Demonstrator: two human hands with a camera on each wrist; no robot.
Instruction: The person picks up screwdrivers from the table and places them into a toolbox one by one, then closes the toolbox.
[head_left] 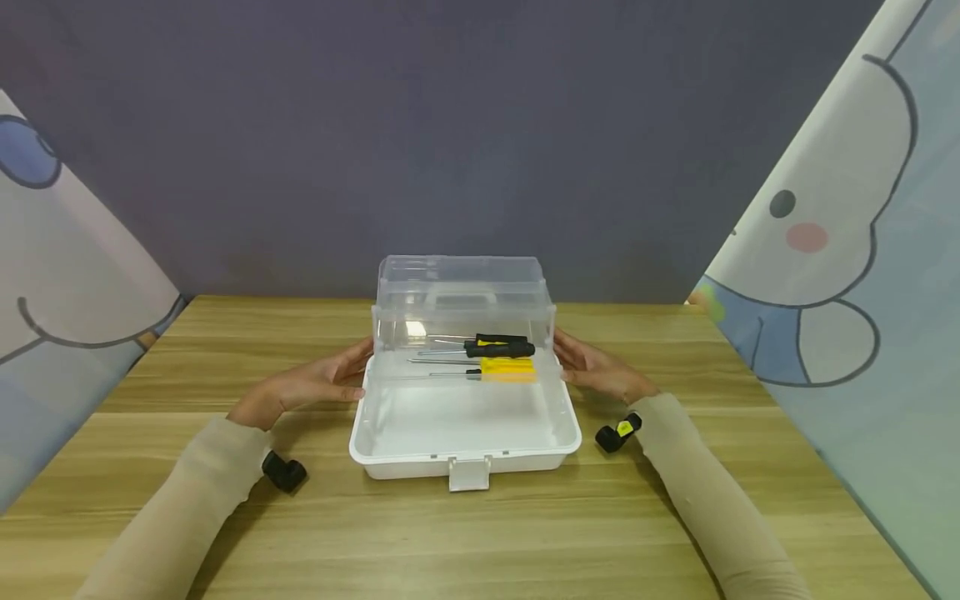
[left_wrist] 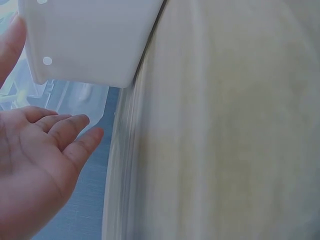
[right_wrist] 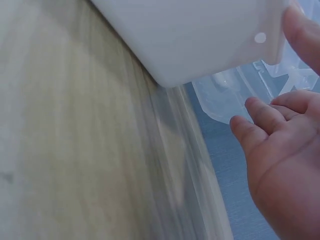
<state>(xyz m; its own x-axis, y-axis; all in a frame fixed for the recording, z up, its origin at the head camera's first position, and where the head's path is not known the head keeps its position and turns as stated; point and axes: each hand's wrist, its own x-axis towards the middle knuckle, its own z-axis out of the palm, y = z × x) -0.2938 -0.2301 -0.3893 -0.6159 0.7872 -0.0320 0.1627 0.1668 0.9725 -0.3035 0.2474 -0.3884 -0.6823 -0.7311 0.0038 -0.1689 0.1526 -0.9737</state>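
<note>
A white plastic toolbox (head_left: 457, 417) stands on the table with its clear lid (head_left: 461, 292) raised at the back. Several screwdrivers (head_left: 506, 350) with black or yellow handles lie at the back of the box, amid clear plastic. My left hand (head_left: 322, 379) is at the box's left side, its thumb by the rim and its fingers extended toward the lid. On the opposite side, my right hand (head_left: 600, 371) mirrors it, thumb by the rim. Both wrist views show loosely extended fingers beside the lid; whether the fingertips touch it, I cannot tell.
The wooden table (head_left: 480, 542) spreads around the box. A dark grey wall (head_left: 465, 150) rises behind it, with cartoon-printed panels (head_left: 862, 292) at both sides. A white latch (head_left: 469, 474) hangs from the box's front.
</note>
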